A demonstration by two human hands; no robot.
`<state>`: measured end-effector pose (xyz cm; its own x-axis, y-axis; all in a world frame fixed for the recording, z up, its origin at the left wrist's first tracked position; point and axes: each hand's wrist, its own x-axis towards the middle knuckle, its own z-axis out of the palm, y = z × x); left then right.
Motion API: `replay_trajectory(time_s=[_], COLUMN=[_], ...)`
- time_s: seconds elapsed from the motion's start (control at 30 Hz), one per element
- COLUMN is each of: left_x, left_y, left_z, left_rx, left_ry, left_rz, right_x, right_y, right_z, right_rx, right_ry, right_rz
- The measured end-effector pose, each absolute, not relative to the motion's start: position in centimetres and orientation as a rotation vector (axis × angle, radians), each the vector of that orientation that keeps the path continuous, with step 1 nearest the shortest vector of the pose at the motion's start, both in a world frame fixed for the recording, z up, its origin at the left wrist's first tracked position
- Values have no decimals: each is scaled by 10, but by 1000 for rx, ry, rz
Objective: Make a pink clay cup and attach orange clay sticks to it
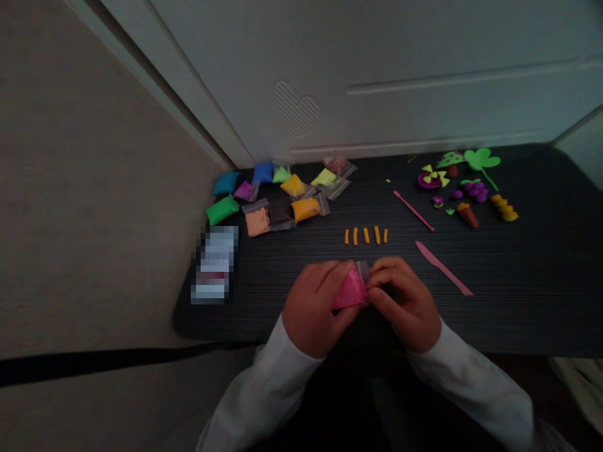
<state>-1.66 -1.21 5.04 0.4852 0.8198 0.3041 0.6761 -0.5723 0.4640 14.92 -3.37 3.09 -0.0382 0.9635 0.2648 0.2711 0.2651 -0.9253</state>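
Gripping the pink packet (349, 291) in our left hand (311, 307), we hold it near the front edge of the dark desk (273, 276), while our right hand (407, 306) pinches the packet's clear end between its fingertips. Beyond our hands, five orange sticks (366, 236) lie in a row, and to their right we see a pink knife (441, 267) and a thin pink tool (414, 211). Farther left, we have colored packets (281, 213) clustered near a phone (215, 263)
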Motion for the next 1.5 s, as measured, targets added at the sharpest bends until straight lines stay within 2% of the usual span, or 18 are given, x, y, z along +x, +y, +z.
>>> replay_trajectory(time_s=[0.13, 0.43, 0.77, 1.07, 1.5], left_x=[-15, -13, -17, -13, -20], left_y=[-12, -8, -1, 2, 4], left_z=[46, 43, 34, 30, 25], left_rx=[2472, 2415, 2137, 2008, 1885], left_ry=[1242, 1152, 1100, 1008, 913], left_rz=[739, 756, 794, 857, 846], right_x=[150, 154, 156, 156, 153], right_y=[-31, -28, -28, -30, -32], right_z=[30, 23, 21, 11, 18], right_rx=[-1272, -1107, -1244, -998, -1142], right_ry=[-1468, -1329, -1460, -1340, -1476], right_rz=[875, 1176, 1026, 1235, 1143])
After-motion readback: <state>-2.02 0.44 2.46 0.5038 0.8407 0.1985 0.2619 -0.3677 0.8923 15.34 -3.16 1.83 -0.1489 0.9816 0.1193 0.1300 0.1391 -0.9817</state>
